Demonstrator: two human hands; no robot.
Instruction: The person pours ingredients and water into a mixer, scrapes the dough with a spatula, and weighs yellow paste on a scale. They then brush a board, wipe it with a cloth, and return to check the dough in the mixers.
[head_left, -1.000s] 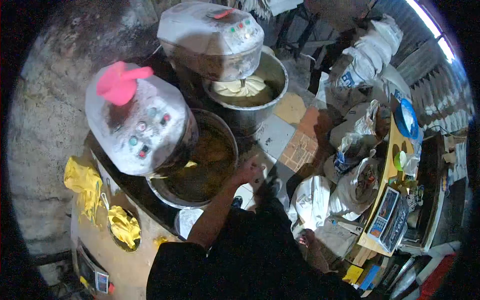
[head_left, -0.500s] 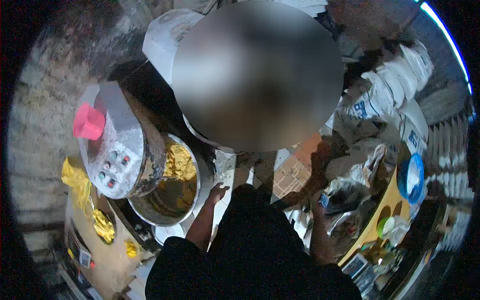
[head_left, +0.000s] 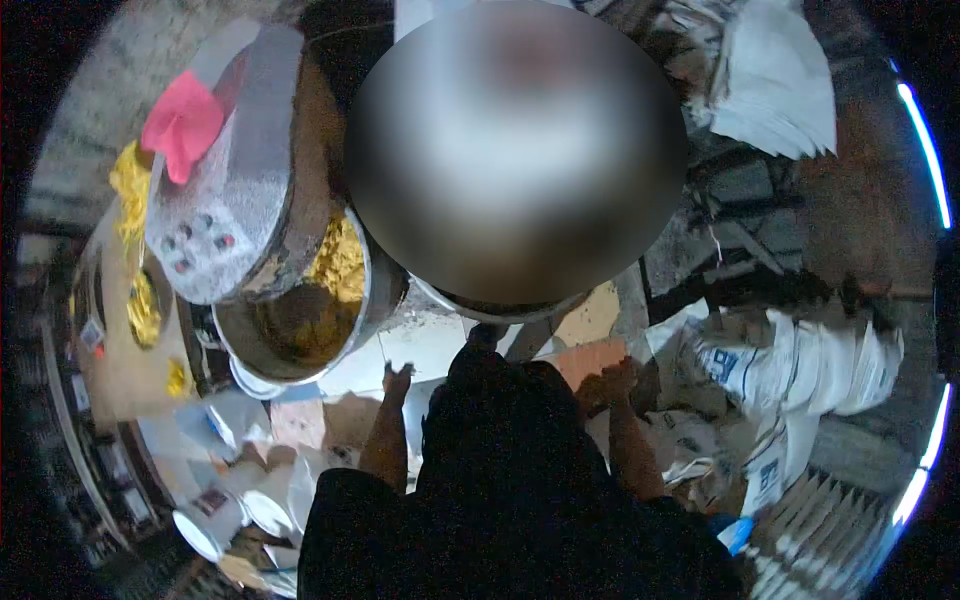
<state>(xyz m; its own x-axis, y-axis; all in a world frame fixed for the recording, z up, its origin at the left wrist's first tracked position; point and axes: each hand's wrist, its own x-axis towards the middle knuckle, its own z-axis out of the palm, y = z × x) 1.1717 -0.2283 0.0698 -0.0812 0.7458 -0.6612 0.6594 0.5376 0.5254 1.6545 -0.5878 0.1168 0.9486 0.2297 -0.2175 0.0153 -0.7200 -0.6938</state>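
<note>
Below the mixer, my left hand (head_left: 398, 380) hangs in front of the pale floor tiles, fingers partly apart and nothing visible in it. My right hand (head_left: 617, 377) is over a reddish-brown floor patch; its fingers are dark and blurred, so their pose is unclear. To the left of my left hand stands a large metal bowl (head_left: 290, 375) with yellow dough (head_left: 340, 262) along its inner side. The grey mixer head (head_left: 225, 215) with round buttons sits over this bowl, a pink container (head_left: 182, 125) on top. Neither hand touches the bowl.
A large blurred oval hides the upper middle. White sacks (head_left: 780, 365) are stacked at the right, more white sheets (head_left: 775, 80) at upper right. White buckets (head_left: 210, 525) stand at lower left, near a table (head_left: 110, 350) with yellow material. Another round rim (head_left: 500, 312) shows below the blur.
The view has turned to the right; the mixer and bowl now sit further left. White buckets have come into view at lower left, and the right-hand table has left the view.
</note>
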